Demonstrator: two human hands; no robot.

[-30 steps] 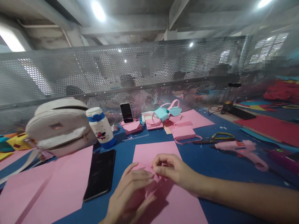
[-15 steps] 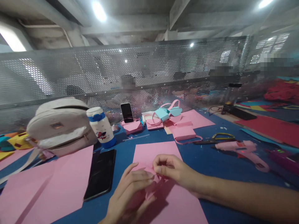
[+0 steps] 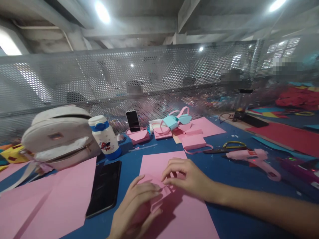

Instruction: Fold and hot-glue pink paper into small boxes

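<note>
A small folded piece of pink paper (image 3: pixel 161 196) is held low over a large pink paper sheet (image 3: pixel 191 219). My left hand (image 3: pixel 137 205) grips it from the left, thumb below and fingers on top. At its upper right edge, my right hand (image 3: pixel 189 177) has curled fingers, with thumb and forefinger tips brought together on the paper. The fingers hide part of the folded piece.
Left are a black phone (image 3: pixel 104 189), pink sheets (image 3: pixel 62 202), a bottle (image 3: pixel 106 137) and a backpack (image 3: pixel 59 132). Small paper bags (image 3: pixel 193 141) stand behind. Scissors (image 3: pixel 234 145), a pink glue gun (image 3: pixel 251 155) and a purple tool (image 3: pixel 301 167) lie right.
My right hand's fingers have loosened a little and shifted at the paper's edge. The folded piece shows more between my hands. The whole view has swung slightly to the right.
</note>
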